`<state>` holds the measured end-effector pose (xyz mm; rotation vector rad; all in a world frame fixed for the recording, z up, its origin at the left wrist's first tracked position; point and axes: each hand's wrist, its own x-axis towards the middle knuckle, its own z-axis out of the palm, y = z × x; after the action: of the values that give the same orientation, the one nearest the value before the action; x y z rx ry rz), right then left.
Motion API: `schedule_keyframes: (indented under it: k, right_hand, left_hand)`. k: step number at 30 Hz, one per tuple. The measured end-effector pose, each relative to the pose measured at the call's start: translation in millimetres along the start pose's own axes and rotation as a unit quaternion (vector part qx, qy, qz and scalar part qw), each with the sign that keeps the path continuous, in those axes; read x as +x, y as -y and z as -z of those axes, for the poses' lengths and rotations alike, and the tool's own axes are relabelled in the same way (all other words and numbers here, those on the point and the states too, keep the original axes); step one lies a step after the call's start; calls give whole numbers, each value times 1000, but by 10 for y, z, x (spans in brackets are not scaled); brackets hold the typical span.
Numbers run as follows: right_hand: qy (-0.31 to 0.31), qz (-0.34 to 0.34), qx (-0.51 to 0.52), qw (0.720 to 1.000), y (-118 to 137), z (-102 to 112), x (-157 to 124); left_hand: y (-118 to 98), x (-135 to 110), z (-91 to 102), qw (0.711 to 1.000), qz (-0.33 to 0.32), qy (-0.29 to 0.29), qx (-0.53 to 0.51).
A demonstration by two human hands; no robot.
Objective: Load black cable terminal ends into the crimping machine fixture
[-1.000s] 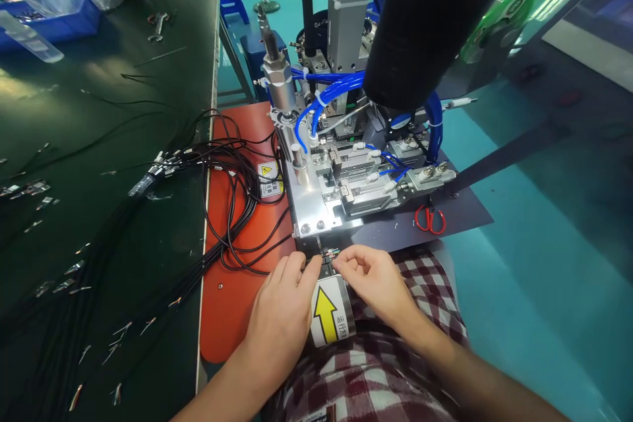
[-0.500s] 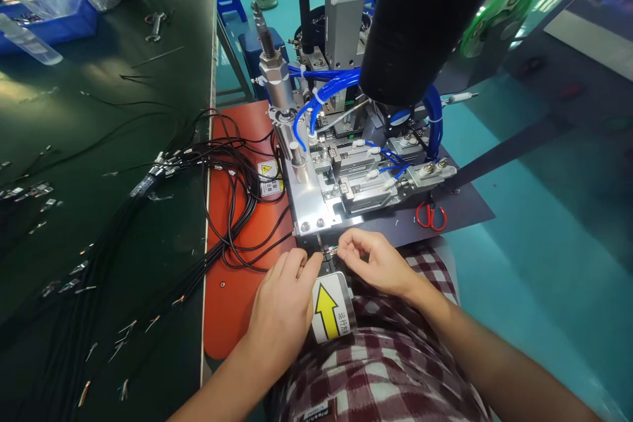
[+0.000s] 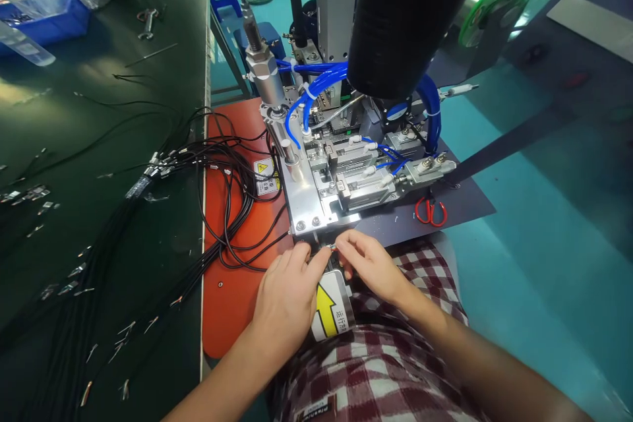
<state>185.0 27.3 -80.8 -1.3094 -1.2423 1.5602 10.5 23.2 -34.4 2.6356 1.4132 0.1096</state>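
At the front edge of the metal machine (image 3: 307, 201), both hands work close together. My left hand (image 3: 287, 290) has its thumb and fingers bent over a small dark fixture, closed on a black cable whose end shows past the thumb. My right hand (image 3: 370, 265) pinches the small wire end (image 3: 332, 248) of that cable from the right. The fingers hide most of the wires. Just below the fingertips sits a white plate with a yellow arrow (image 3: 326, 313). Black cables (image 3: 237, 224) loop over the orange board (image 3: 225, 316) beside my left hand.
Red-handled scissors (image 3: 431, 212) lie on the grey board right of the machine. On the dark table (image 3: 163, 316) are a cable bundle (image 3: 141, 184), loose stripped cable ends, a wrench (image 3: 148, 25) and a blue bin (image 3: 54, 20). A black tube (image 3: 405, 20) hangs over the machine.
My right hand has moved slightly left, its fingertips now meeting my left thumb at the wire end. The left thumb has shifted right. The view has shifted a little.
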Motion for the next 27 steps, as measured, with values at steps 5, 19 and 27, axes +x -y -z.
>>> schedule_keyframes:
  k: [5, 19, 27]
  right_hand:
    - [-72, 11, -25, 997, 12, -131, 16]
    - [-54, 7, 34, 998, 39, -162, 15]
    - [-102, 52, -133, 984, 140, -143, -9]
  left_hand:
    - [-28, 2, -13, 1000, -1, -14, -1]
    - [78, -69, -93, 985, -15, -116, -131]
    - [103, -85, -92, 986, -35, -115, -114]
